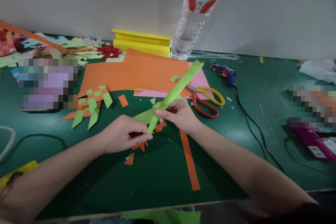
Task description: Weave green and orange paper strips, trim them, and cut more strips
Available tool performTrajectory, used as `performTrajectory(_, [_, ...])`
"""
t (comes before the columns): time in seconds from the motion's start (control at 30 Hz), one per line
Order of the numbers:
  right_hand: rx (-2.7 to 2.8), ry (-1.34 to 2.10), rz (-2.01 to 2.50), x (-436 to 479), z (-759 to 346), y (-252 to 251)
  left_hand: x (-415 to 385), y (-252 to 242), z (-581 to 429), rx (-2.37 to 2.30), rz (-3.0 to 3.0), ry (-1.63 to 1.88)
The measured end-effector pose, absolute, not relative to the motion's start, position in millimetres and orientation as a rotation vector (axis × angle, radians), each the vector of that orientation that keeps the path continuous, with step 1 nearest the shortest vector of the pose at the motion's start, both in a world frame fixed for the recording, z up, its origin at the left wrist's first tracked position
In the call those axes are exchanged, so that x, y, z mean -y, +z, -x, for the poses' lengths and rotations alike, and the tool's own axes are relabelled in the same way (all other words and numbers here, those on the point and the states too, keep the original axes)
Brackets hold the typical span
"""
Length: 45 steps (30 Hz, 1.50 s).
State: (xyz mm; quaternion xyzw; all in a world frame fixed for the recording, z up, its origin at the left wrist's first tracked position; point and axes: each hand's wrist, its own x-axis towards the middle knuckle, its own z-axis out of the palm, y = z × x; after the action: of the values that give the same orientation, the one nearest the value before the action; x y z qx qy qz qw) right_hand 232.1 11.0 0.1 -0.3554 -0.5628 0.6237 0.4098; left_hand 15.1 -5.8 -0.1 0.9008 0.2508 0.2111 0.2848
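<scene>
Both hands grip one bright green paper strip [181,84] that slants up to the right above the table. My left hand [127,133] pinches its lower end between thumb and fingers. Higher along the strip, my right hand [180,114] has closed on it, thumb on top. Beneath the hands lie an orange paper strip [189,161] and small orange scraps [130,159]. Scissors [206,99] with one red and one yellow handle rest just beyond my right hand. To the left is a woven piece of green and orange paper [94,99].
Orange paper sheets [110,75] lie behind the hands, partly over pink paper [201,77]. A tilted plastic bottle [201,14] and a yellow folded piece [141,42] stand near the wall. A corded blue glue gun [227,74] and a purple power strip [312,140] are at right.
</scene>
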Motion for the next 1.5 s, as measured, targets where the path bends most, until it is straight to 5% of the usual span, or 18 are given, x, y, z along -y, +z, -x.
performTrajectory(1.5, [1.516, 1.54, 0.964, -10.9, -233.2, -0.8, 7.1, 5.1, -22.9, -0.77, -2.333, 0.471])
